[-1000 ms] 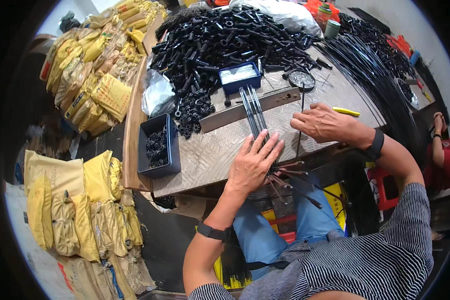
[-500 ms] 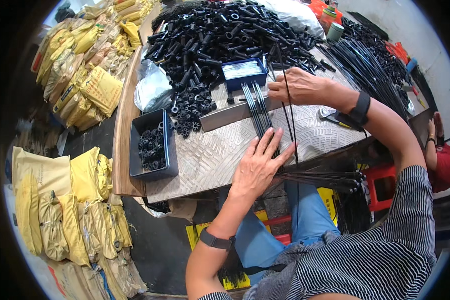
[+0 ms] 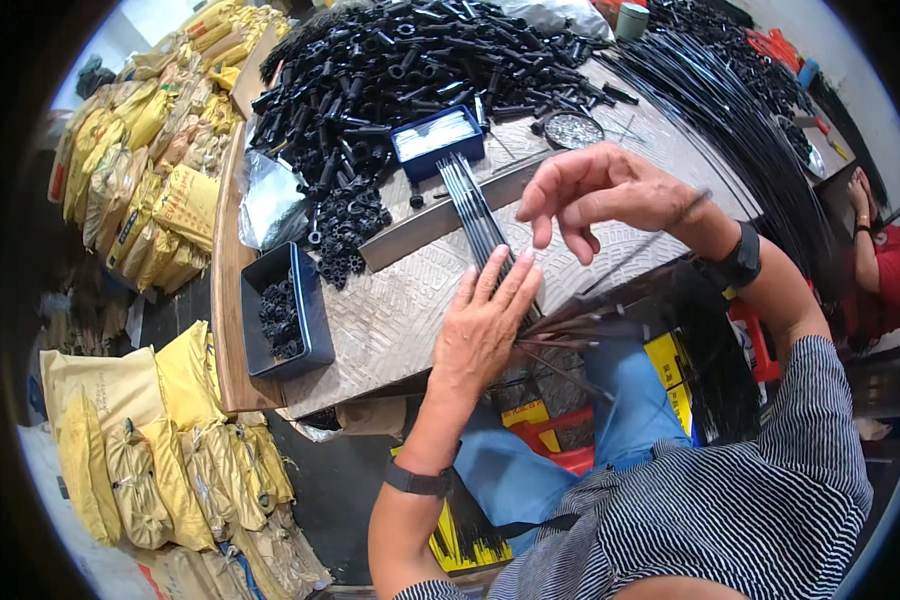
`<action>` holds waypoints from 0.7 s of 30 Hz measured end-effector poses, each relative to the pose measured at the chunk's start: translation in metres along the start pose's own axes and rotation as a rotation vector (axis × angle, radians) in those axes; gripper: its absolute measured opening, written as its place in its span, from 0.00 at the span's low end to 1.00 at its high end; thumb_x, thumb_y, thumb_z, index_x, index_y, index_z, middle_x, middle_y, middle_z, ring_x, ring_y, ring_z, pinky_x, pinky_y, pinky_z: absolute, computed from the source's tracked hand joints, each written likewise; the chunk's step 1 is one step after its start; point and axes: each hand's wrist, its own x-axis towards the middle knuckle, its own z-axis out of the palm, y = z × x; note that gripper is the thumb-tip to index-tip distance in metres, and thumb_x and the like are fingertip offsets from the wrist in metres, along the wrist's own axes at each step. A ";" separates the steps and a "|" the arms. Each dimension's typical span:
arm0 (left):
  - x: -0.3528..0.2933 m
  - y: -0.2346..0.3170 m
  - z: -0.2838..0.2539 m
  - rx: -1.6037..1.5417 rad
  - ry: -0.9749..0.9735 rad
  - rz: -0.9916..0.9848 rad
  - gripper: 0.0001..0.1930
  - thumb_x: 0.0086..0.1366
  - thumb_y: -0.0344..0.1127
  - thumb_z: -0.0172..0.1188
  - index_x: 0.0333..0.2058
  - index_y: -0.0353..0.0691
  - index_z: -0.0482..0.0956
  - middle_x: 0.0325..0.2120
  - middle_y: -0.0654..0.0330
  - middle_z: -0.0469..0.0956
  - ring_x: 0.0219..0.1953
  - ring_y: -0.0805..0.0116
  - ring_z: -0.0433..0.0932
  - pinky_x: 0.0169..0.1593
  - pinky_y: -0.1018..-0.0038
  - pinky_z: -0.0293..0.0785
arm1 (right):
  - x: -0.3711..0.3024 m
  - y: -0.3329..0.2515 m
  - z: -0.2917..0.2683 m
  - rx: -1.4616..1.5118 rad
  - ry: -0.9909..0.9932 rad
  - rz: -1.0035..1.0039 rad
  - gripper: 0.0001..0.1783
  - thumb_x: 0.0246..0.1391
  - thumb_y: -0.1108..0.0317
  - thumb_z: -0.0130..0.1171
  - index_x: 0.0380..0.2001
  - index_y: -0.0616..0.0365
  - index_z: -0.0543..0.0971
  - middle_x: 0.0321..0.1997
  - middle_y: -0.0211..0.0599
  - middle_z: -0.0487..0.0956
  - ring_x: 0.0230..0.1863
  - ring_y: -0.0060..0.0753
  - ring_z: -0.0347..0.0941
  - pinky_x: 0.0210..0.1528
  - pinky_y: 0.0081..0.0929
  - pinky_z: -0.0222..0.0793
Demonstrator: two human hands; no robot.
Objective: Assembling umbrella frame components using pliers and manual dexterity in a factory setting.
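Note:
My left hand (image 3: 482,328) lies flat with fingers stretched over a row of thin black rods (image 3: 478,222) on the table. The rods' silvery tips rest over a long metal bar (image 3: 405,238), and their other ends stick out past the near table edge, blurred. To the right, my right hand (image 3: 605,195) hovers above the table with loosely bent fingers apart and nothing visible between them. A blurred thin rod (image 3: 642,243) passes close to my right wrist. Just beyond the rod tips stands a small blue box (image 3: 438,160) of thin pale pins.
A big heap of black tubular parts (image 3: 400,70) covers the far side. Small black rings fill a dark bin (image 3: 315,340) at left. A round dish (image 3: 573,130) sits beyond my right hand, long black rods (image 3: 710,110) at right. Yellow sacks (image 3: 135,200) are stacked left.
My right hand has gone from a pinch near the rod tips to loosely spread fingers, and the upright black rods beside it have dropped away. The row under my left hand looks wider. The view has shifted.

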 end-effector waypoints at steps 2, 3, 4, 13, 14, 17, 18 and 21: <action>-0.001 0.000 -0.003 -0.065 -0.083 -0.021 0.31 0.49 0.48 0.58 0.51 0.43 0.65 0.56 0.61 0.60 0.59 0.60 0.57 0.57 0.63 0.58 | -0.005 -0.006 0.012 0.076 -0.075 -0.117 0.19 0.44 0.78 0.46 0.42 0.65 0.73 0.32 0.36 0.76 0.25 0.19 0.73 0.27 0.15 0.70; 0.000 0.001 -0.005 -0.132 -0.157 -0.056 0.31 0.50 0.43 0.55 0.54 0.45 0.63 0.58 0.62 0.58 0.61 0.61 0.55 0.59 0.62 0.54 | -0.010 -0.010 0.019 0.109 -0.105 -0.169 0.18 0.44 0.79 0.46 0.42 0.65 0.73 0.32 0.35 0.76 0.26 0.19 0.72 0.29 0.15 0.70; 0.001 0.003 -0.013 -0.238 -0.264 -0.131 0.33 0.48 0.45 0.57 0.55 0.47 0.62 0.58 0.63 0.57 0.61 0.61 0.54 0.60 0.61 0.53 | -0.019 -0.021 0.027 0.091 -0.209 -0.046 0.17 0.44 0.81 0.46 0.41 0.66 0.73 0.32 0.36 0.76 0.30 0.21 0.73 0.33 0.16 0.70; 0.009 0.011 -0.009 -0.049 -0.089 -0.026 0.35 0.50 0.61 0.54 0.54 0.51 0.64 0.56 0.54 0.60 0.60 0.57 0.55 0.56 0.55 0.56 | -0.014 0.003 0.020 -0.557 0.300 -0.193 0.08 0.51 0.71 0.50 0.33 0.65 0.73 0.25 0.35 0.76 0.22 0.24 0.75 0.24 0.19 0.70; 0.006 0.009 -0.012 -0.049 -0.093 -0.022 0.35 0.50 0.61 0.55 0.55 0.52 0.64 0.56 0.54 0.59 0.59 0.54 0.56 0.57 0.56 0.56 | 0.002 0.015 0.006 -0.422 0.357 -0.028 0.10 0.53 0.68 0.49 0.32 0.65 0.74 0.22 0.34 0.75 0.20 0.23 0.74 0.21 0.18 0.70; 0.001 0.005 -0.001 -0.087 -0.048 -0.007 0.34 0.49 0.57 0.58 0.54 0.52 0.64 0.57 0.53 0.58 0.57 0.48 0.59 0.56 0.58 0.59 | 0.039 0.056 -0.016 -0.416 0.310 0.308 0.18 0.53 0.59 0.51 0.30 0.67 0.75 0.21 0.37 0.76 0.19 0.26 0.75 0.18 0.21 0.70; 0.002 0.005 -0.001 -0.127 0.001 0.001 0.32 0.50 0.53 0.60 0.54 0.52 0.65 0.56 0.51 0.59 0.56 0.46 0.60 0.54 0.60 0.61 | 0.047 0.068 -0.020 -0.572 0.302 0.287 0.19 0.52 0.57 0.52 0.27 0.67 0.75 0.19 0.37 0.75 0.19 0.26 0.74 0.18 0.21 0.70; 0.008 0.012 -0.005 -0.067 -0.023 -0.013 0.32 0.49 0.51 0.60 0.54 0.52 0.65 0.56 0.53 0.60 0.56 0.50 0.61 0.54 0.63 0.62 | 0.059 0.081 -0.022 -0.554 0.321 0.352 0.21 0.50 0.55 0.53 0.21 0.66 0.75 0.17 0.37 0.75 0.18 0.26 0.73 0.19 0.22 0.69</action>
